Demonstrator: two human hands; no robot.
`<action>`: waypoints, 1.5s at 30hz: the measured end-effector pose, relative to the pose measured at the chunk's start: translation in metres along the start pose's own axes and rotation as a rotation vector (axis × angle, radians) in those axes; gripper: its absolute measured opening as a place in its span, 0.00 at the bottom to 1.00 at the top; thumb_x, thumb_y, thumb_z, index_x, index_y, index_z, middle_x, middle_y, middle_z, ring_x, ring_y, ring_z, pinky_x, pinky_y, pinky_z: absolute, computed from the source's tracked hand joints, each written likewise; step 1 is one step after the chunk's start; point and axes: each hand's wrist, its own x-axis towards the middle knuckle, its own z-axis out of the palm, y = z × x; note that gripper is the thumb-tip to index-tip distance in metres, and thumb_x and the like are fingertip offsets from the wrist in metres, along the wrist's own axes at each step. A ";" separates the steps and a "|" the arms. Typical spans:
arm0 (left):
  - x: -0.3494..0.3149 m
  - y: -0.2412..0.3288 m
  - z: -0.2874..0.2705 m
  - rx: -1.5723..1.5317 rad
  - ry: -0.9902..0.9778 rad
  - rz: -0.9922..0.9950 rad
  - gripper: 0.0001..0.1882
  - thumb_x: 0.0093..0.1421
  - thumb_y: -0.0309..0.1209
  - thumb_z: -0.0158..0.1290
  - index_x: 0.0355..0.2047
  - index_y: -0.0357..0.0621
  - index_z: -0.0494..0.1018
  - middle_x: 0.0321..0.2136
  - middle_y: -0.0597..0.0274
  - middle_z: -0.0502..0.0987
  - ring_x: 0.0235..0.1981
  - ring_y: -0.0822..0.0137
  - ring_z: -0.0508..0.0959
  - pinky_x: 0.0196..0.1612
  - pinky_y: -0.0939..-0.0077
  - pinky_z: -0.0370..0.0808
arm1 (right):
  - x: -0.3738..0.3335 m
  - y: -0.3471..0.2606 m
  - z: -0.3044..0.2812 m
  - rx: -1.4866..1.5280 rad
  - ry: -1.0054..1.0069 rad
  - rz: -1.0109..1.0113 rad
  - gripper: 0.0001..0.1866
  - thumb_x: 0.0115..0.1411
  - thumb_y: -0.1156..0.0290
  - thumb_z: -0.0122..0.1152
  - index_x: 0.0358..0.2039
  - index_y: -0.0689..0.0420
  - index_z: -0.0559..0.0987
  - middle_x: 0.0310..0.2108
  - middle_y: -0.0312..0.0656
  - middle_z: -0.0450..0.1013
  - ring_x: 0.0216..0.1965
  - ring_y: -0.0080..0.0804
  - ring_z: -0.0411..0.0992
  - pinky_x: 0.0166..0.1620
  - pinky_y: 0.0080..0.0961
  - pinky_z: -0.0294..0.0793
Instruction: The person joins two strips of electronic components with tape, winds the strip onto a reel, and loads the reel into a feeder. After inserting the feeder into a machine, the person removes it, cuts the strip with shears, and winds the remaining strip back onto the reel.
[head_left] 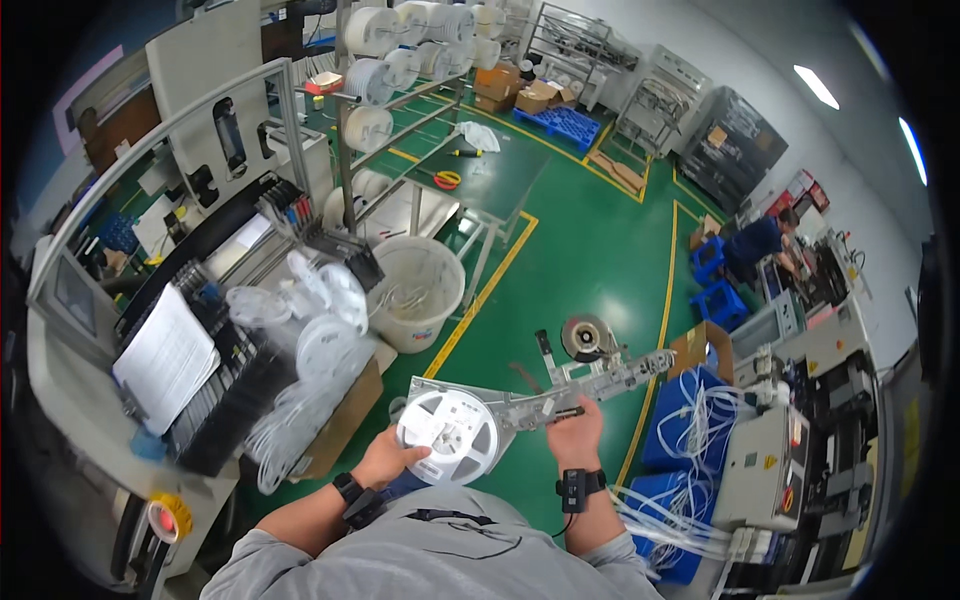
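In front of my body I hold a metal component tape feeder (pixel 632 374), its long narrow end stretching away to the right. A white reel (pixel 482 440) with a pale label sits at the feeder's near left end. My left hand (pixel 386 457) is closed on the reel's left rim, thumb on its face. Under the feeder's middle, my right hand (pixel 576 433) is wrapped round the metal body, and its fingers are partly hidden. A smaller take-up reel (pixel 587 337) stands up from the feeder's far side. Dark bands with small boxes are on both my wrists.
To my left stand a machine (pixel 60 385), a pile of clear reels and tape (pixel 320 355) and a white bin (pixel 432 262). A rack of reels (pixel 372 82) is beyond. Blue crates (pixel 665 505) with white tape strips lie at right. A person (pixel 752 247) works farther off.
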 end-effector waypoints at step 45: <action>0.794 0.163 0.104 -0.266 1.187 -0.391 0.30 0.51 0.33 0.69 0.52 0.32 0.74 0.43 0.47 0.82 0.41 0.59 0.84 0.46 0.67 0.79 | 0.934 -0.027 0.357 -2.001 -1.685 -0.510 0.35 0.50 0.67 0.74 0.59 0.54 0.72 0.61 0.53 0.63 0.61 0.55 0.62 0.64 0.48 0.61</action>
